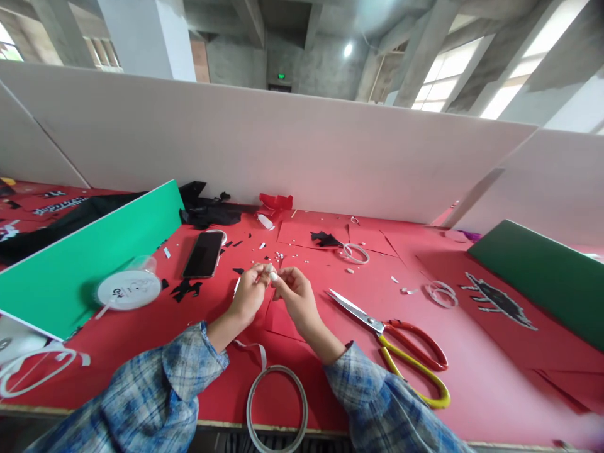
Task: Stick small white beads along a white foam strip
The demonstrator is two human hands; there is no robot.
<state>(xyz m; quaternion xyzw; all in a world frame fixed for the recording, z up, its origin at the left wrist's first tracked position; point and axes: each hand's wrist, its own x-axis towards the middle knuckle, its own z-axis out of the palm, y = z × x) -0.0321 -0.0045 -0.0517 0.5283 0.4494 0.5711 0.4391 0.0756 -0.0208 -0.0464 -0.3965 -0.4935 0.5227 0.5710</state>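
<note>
Two hands meet over the middle of the red table [472, 377]. The left hand [248, 296] and the right hand [295, 292] pinch one small white piece [272, 274] between their fingertips, held just above the table, near the phone [204, 254]; what exactly the piece is cannot be told.

Counted: one phone, lying flat left of the hands; one pair of scissors [401, 346], blades open, just right of the right hand; one tape reel [128, 289] near the green board [85, 264]; three loose white rings further back and right, at [355, 253] and [441, 294]; one large white loop [277, 409] hanging over the near edge between the forearms. Black paper scraps [186, 289] lie scattered around the phone.

A white partition [283, 151] closes the far edge. The green board bounds the left, a dark green board [542, 277] the right. The red stretch between scissors and dark board is open.

Both forearms, in plaid sleeves [179, 371], come in from the near edge and converge, wrists raised, fingers curled inward.
</note>
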